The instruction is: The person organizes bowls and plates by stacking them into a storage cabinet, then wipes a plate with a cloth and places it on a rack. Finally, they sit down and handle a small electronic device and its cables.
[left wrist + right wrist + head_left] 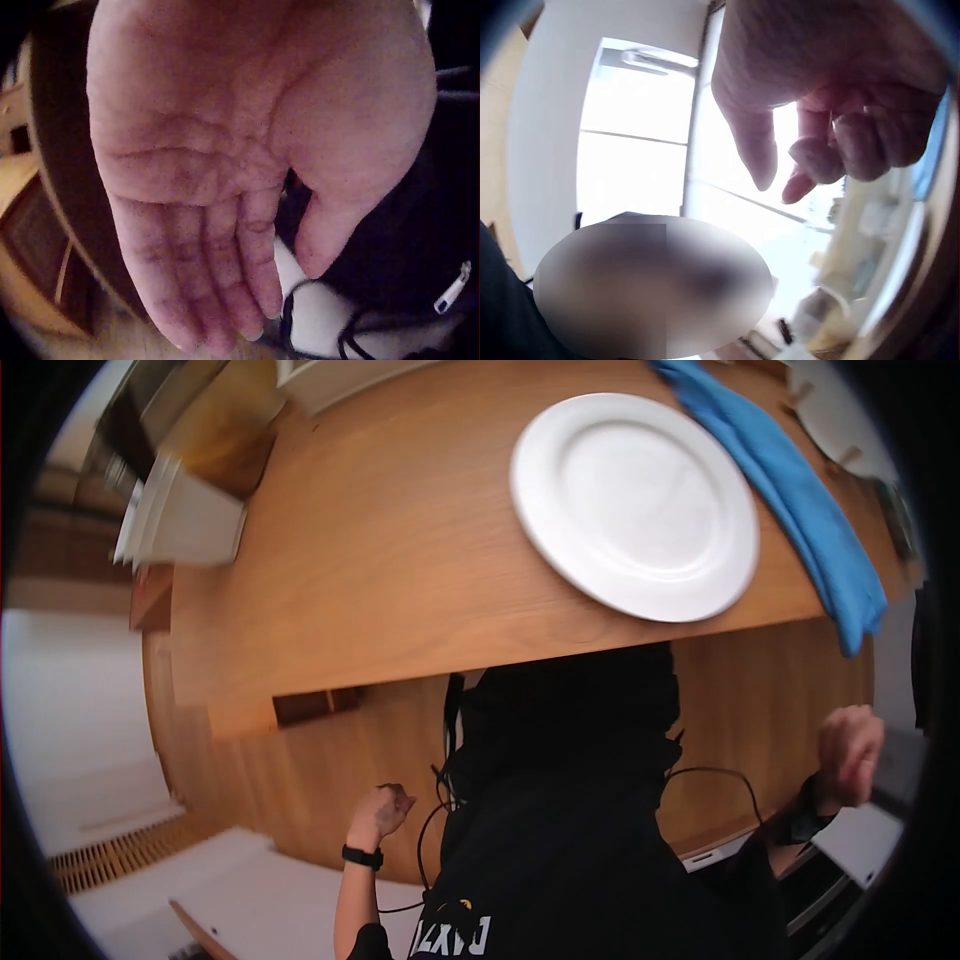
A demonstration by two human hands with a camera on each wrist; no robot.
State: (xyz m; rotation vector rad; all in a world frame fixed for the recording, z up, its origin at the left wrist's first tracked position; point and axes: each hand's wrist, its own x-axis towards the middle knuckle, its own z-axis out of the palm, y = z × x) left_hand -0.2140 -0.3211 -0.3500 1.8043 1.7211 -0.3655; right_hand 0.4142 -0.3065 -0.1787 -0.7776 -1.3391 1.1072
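A white round plate [650,505] lies on the wooden table, with a folded blue cloth [790,490] just to its right; the cloth's end hangs over the front edge. My left hand [385,810] is held low in front of the table, away from both. In the left wrist view the left hand [217,165] shows an empty palm with fingers extended. Beyond the cloth's lower end, my right hand [850,755] hangs off the table's right side. The right wrist view has the right hand [840,97] with loosely bent fingers, holding nothing.
Stacked white containers [190,520] stand at the table's left, near a blurred amber container [230,450]. A white box edge [335,378] shows at the far side. Black cables [430,840] hang beside the body. A white object [845,420] is at the far right.
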